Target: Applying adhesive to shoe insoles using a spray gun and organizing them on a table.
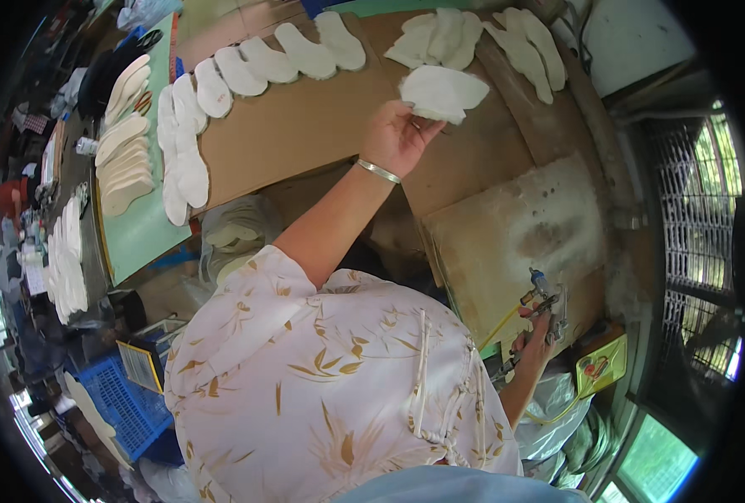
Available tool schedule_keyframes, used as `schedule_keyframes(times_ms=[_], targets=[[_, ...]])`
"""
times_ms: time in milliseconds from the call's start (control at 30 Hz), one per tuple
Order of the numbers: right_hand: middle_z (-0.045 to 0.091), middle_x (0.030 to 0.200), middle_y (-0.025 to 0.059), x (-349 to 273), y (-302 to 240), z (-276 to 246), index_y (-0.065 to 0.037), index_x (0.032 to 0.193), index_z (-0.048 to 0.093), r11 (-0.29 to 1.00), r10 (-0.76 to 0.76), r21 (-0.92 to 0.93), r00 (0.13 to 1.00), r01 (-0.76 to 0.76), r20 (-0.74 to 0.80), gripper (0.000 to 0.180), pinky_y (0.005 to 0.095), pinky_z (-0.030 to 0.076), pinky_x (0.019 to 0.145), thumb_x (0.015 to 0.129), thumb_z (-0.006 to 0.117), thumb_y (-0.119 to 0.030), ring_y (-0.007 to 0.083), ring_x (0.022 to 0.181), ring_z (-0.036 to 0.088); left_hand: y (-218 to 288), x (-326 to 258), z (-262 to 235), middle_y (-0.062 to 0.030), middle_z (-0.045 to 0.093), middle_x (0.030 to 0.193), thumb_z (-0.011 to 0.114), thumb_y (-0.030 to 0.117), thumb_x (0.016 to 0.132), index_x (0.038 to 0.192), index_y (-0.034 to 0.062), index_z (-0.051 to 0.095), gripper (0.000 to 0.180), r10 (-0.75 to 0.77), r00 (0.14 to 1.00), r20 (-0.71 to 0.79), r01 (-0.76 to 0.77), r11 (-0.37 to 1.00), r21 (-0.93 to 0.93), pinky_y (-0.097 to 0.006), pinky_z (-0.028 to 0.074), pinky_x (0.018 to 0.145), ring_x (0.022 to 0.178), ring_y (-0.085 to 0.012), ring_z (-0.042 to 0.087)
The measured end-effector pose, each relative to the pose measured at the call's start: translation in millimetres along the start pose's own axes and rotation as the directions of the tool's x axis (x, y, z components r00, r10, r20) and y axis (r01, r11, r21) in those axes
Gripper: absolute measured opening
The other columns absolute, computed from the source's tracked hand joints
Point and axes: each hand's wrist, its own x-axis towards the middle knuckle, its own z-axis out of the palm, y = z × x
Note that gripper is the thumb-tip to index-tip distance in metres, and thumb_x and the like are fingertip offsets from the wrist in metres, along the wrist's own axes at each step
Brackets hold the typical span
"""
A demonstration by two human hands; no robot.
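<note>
My left hand [396, 139] reaches forward over the cardboard-covered table and pinches a white fleecy piece [444, 94] by its near edge between thumb and fingers. A bracelet circles that wrist. Low on the right, my right hand [533, 337] is wrapped around a metal spray gun [543, 292]; a yellow hose [501, 324] runs beside it. The gun is over a stained board [506, 226]. Beyond the left hand lies a pile of white fleecy pieces [436, 38]. White insoles [243, 70] line the far and left edges of the brown cardboard [297, 126].
More pale pieces [530, 52] lie at the far right. Beige insoles [126, 164] overlap on a green board [137, 239] to the left. A blue plastic basket [125, 402] stands at lower left. A yellow tray [602, 365] sits right of my right hand, near a barred window [701, 193].
</note>
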Motion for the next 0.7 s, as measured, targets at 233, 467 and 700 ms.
schedule_keyframes(times_ms=[233,467,700], targets=[[0.061,0.087,0.0077,8,-21,62,0.0,0.111,0.049,0.996,-0.006,-0.082,0.991,0.018,0.137,0.038,0.0202,0.03,0.034,0.091,0.043,-0.032,0.0059,0.037,0.036,162,10,-24,-0.0122,0.055,0.096,0.047,0.006,0.074,0.091,-0.0029,0.049,0.019,0.425,0.897,-0.117,-0.418,0.905,0.083,-0.047,0.045,0.089,0.092,-0.0273,0.054],[0.062,0.085,0.0062,14,-45,129,-0.002,0.108,0.053,0.981,0.013,-0.192,0.978,0.028,0.208,0.037,0.021,0.031,0.035,0.09,0.044,-0.034,0.0063,0.038,0.036,318,26,-58,-0.014,0.057,0.09,0.049,0.005,0.071,0.083,-0.0025,0.052,0.014,0.648,0.746,-0.156,-0.6,0.755,0.265,-0.048,0.044,0.09,0.093,-0.032,0.054],[0.059,0.084,0.0068,22,-51,168,-0.003,0.105,0.05,0.982,0.045,-0.186,0.956,0.011,0.291,0.027,0.0206,0.031,0.036,0.091,0.045,-0.026,0.0065,0.039,0.037,399,5,-112,-0.0165,0.058,0.091,0.05,0.005,0.071,0.085,-0.004,0.053,0.016,0.768,0.556,-0.318,-0.661,0.64,0.392,-0.05,0.043,0.09,0.095,-0.0342,0.054]])
